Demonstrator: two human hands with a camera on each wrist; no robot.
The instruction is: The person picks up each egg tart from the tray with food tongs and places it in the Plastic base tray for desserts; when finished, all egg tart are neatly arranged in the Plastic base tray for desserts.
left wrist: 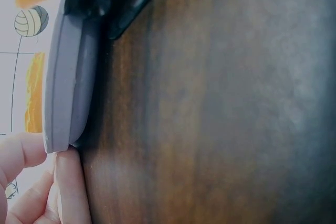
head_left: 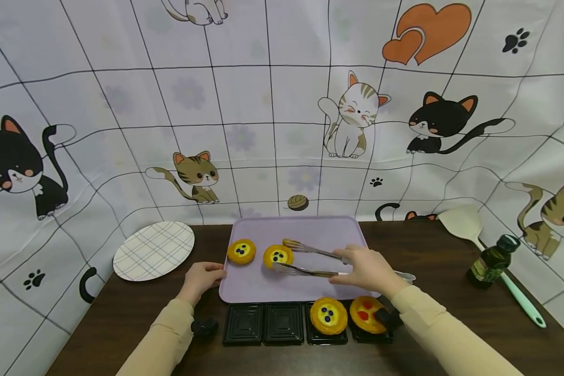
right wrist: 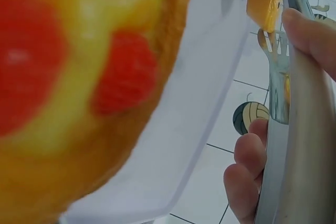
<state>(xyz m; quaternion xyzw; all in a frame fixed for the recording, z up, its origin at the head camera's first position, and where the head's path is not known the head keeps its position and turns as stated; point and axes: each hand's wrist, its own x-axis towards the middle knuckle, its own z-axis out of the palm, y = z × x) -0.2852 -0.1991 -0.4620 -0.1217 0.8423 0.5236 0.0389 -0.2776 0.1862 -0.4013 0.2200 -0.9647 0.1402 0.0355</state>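
My right hand [head_left: 370, 270] holds metal tongs [head_left: 305, 271], thumb on one arm and fingers on the other in the right wrist view. The tongs' tips spread to either side of a yellow tart [head_left: 278, 255] with dark blue berries, on the lilac tray [head_left: 291, 227]. Another such tart [head_left: 241, 251] sits at the tray's left. At the tray's left edge my left hand [head_left: 201, 281] pinches the rim, with fingertips on both faces of it in the left wrist view.
In front of the tray lies a black mould [head_left: 284, 324] with square compartments; its right two hold a berry tart [head_left: 328, 316] and a red-topped tart [head_left: 364, 315]. A checked plate [head_left: 154, 251] stands left, a dark bottle [head_left: 492, 262] and a spatula [head_left: 521, 298] right.
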